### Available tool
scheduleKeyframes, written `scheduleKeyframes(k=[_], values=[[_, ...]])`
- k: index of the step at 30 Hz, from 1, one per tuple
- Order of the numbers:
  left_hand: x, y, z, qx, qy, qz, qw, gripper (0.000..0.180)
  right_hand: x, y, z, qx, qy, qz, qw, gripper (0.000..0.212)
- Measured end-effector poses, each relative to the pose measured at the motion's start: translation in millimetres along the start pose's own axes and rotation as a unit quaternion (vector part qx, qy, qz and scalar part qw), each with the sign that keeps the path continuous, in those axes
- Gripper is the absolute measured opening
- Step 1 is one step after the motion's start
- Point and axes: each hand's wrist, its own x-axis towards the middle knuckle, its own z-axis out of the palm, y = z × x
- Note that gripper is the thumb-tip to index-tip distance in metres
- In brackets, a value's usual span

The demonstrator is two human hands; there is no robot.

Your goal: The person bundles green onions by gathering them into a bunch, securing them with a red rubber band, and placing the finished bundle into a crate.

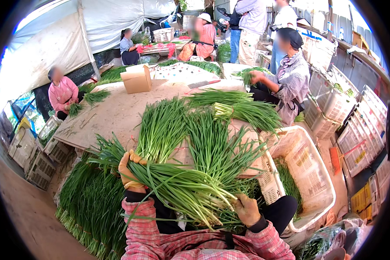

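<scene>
A loose bunch of garlic chives (184,184) lies slantwise across my lap, its leafy tips at the left and pale stem ends at the right. My left hand (132,169), in a tan glove, is wrapped round the leafy part. At the other end the fingers of my right hand (247,210) are closed on the pale stem ends. Just beyond, on the table (104,117), lie a pile of chives (160,130) and another pile (214,145). Tied bunches (249,113) rest behind them, stems toward the left.
A white plastic crate (310,167) with chives inside stands at my right. Many bunches (91,203) are stacked at my left. A cardboard box (136,79) and a knife-like blade with a red handle (203,83) lie farther back. Co-workers (290,82) sit around the table; stacked crates (362,130) line the right.
</scene>
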Motion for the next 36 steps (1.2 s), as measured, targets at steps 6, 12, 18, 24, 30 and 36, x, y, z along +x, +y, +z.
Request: scheduleKeyframes(k=[6, 12, 18, 24, 30, 36], values=[[7, 28, -13, 0.054, 0.015, 0.070, 0.996, 0.011, -23, 63, -44, -0.149, -0.246, 0.091, 0.953, 0.026], [10, 3, -7, 0.043, 0.039, 0.015, 0.998, 0.015, 34, 5, -17, 0.140, -0.182, -0.017, 0.973, 0.053], [17, -21, -5, -0.042, -0.062, -0.080, 0.994, 0.017, 24, -14, 36, 0.441, -0.303, 0.103, 0.839, 0.047], [13, -21, -7, -0.091, -0.028, -0.076, 0.993, 0.013, 2, 9, 26, 0.352, -0.284, 0.139, 0.881, 0.039], [21, -23, -24, -0.039, -0.077, -0.086, 0.992, 0.014, -2, 5, 10, 0.284, -0.209, 0.220, 0.910, 0.034], [18, -15, -18, -0.022, -0.052, -0.055, 0.997, 0.014, -15, 17, 9, 0.220, -0.155, 0.225, 0.936, 0.024]])
